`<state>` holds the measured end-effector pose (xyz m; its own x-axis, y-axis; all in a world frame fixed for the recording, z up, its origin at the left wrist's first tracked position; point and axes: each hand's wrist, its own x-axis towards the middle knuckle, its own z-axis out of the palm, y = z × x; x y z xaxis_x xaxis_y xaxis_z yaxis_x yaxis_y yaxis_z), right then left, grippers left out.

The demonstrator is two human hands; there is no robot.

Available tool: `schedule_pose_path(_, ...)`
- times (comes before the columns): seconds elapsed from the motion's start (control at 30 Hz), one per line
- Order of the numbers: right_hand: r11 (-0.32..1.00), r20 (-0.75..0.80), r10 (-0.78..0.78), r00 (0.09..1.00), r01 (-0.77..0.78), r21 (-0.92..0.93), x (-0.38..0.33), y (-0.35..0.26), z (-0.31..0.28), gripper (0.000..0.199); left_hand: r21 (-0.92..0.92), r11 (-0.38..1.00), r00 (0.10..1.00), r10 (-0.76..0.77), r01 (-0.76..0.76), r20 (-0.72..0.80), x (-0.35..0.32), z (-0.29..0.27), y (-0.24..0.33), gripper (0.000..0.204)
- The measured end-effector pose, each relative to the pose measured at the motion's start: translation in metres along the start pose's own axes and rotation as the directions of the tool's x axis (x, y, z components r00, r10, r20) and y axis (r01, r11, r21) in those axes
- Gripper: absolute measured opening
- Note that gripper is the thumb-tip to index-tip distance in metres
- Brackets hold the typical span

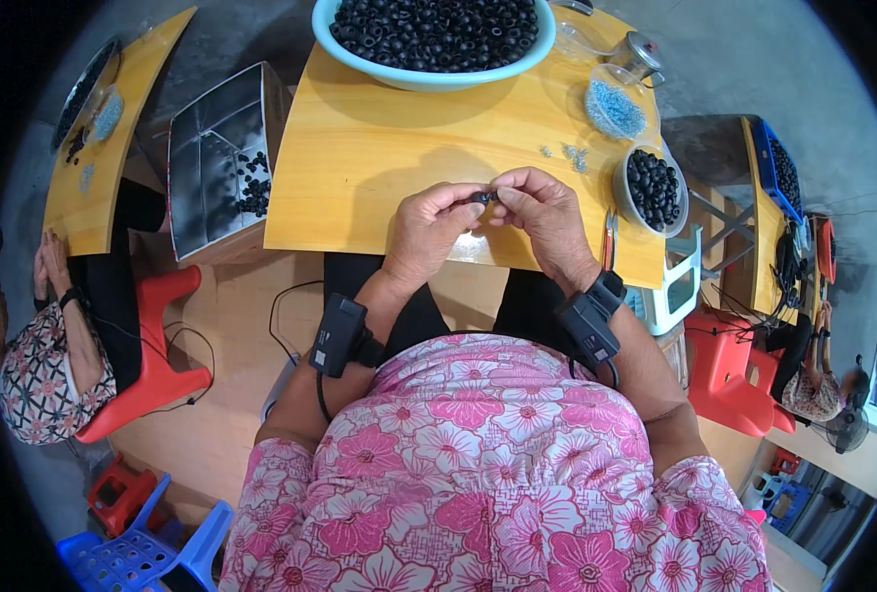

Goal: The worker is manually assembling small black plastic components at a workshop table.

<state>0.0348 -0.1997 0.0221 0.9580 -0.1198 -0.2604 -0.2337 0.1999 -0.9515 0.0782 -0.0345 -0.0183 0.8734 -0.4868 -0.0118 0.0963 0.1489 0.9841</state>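
Close together above the front part of the yellow table [360, 148], both my hands are closed in a pinch. My left hand [429, 229] grips a small round black part [480, 197] between thumb and fingers. The fingertips of my right hand [549, 225] meet it from the other side and pinch something small and dark, mostly hidden by the fingers. Right of my right hand, a whitish bowl [620, 193] holds glossy black parts [653, 187]. Near it lie a few small clear pieces [575, 158].
A light blue basin [429, 79] of black ring-shaped parts stands at the far edge. A clear tub [616, 109] of bluish bits, a metal cup [640, 55] and an orange-handled tool [609, 240] are on the right. An open box [217, 138] stands left. People sit at tables on both sides.
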Motion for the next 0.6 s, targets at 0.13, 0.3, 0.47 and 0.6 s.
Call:
schedule_pose_path(0.13, 1.0, 0.018, -0.019, 1.0, 0.019, 0.013, -0.0008, -0.0016, -0.0013, 0.009, -0.044, 0.999, 1.0, 0.0, 0.001, 0.025, 0.0005, -0.0004, -0.001, 0.024)
schedule_pose_path(0.3, 1.0, 0.002, -0.016, 1.0, 0.016, 0.01, -0.0005, -0.0029, -0.0035, 0.009, -0.049, 0.999, 1.0, -0.016, 0.016, 0.015, 0.0009, -0.0012, -0.0059, 0.019)
schedule_pose_path(0.47, 1.0, 0.008, -0.008, 1.0, 0.008, -0.003, -0.0004, -0.0058, -0.0039, 0.01, -0.022, 1.0, 1.0, -0.001, 0.001, 0.007, -0.0001, -0.0002, -0.0053, 0.014)
schedule_pose_path(0.6, 0.998, 0.053, -0.038, 0.998, 0.04, -0.047, 0.0023, -0.0058, -0.008, 0.01, -0.021, 1.0, 1.0, -0.009, 0.009, 0.009, 0.0001, -0.001, -0.006, 0.014)
